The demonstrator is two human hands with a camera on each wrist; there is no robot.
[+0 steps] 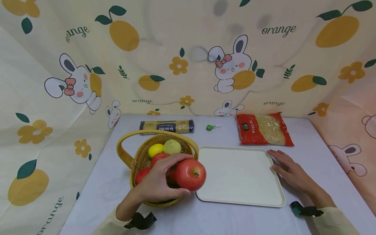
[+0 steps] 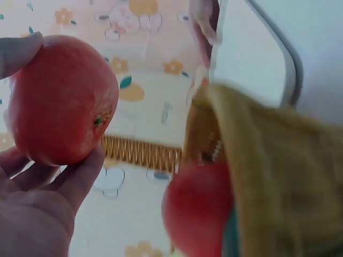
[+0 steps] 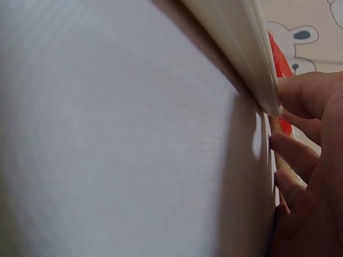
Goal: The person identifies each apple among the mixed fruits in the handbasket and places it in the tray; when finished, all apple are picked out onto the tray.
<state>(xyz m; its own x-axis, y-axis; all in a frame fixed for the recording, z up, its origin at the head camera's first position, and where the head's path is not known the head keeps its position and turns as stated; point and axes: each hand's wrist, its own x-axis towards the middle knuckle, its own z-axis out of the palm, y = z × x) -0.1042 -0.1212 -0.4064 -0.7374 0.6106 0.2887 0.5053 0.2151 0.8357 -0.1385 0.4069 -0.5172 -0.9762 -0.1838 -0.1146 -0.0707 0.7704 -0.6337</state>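
In the head view my left hand [image 1: 158,181] grips a red apple [image 1: 191,175] between thumb and fingers, just above the right side of a wicker basket [image 1: 164,204]. The left wrist view shows the same apple [image 2: 61,101] raised clear of the basket's rim [image 2: 236,139]. Inside the basket are more red fruit [image 1: 143,175], a yellow lemon [image 1: 156,150] and a pale green round fruit [image 1: 172,147]; my hand hides part of them. My right hand [image 1: 290,173] touches the right edge of a white rectangular tray [image 1: 238,176], its fingers fairly straight. Nothing lies on the tray.
Behind the basket lies a pack of spaghetti [image 1: 167,126]. A green lollipop [image 1: 209,127] is to its right, and a red bag of noodles [image 1: 264,129] lies behind the tray. A patterned cloth [image 1: 188,88] stands around the white table.
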